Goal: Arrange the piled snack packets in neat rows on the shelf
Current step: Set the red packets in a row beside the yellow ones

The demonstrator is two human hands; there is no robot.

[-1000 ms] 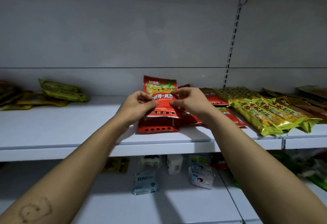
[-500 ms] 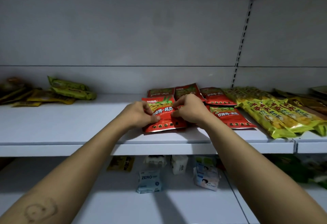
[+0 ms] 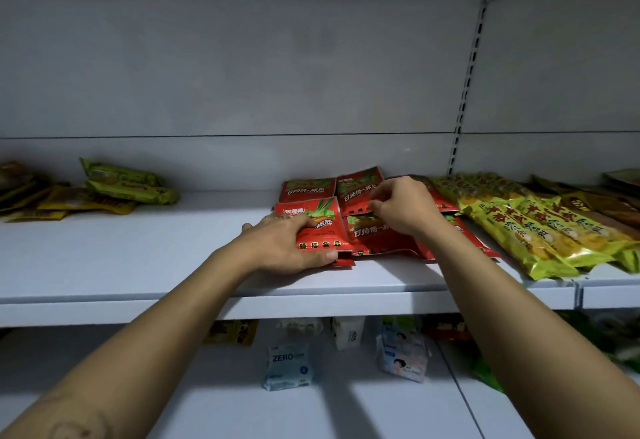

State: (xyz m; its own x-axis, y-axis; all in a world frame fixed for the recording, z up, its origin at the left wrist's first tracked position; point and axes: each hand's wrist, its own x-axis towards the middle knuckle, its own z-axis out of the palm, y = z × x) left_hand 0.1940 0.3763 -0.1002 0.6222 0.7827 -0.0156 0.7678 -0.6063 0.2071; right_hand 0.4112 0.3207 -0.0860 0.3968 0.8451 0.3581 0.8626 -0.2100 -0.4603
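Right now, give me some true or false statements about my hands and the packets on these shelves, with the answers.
1. The left hand grips the front red packet. True.
2. The right hand holds a yellow-green packet. False: it pinches the back red packet.
3. Long yellow-green packets lie right of the red ones. True.
4. The ZERO pack shares the red packets' shelf. False: it lies on the lower shelf.

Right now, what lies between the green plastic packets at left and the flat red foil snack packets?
Head view: bare white shelf between the green packets and the red snack packets, apart from fingertips of the left hand.
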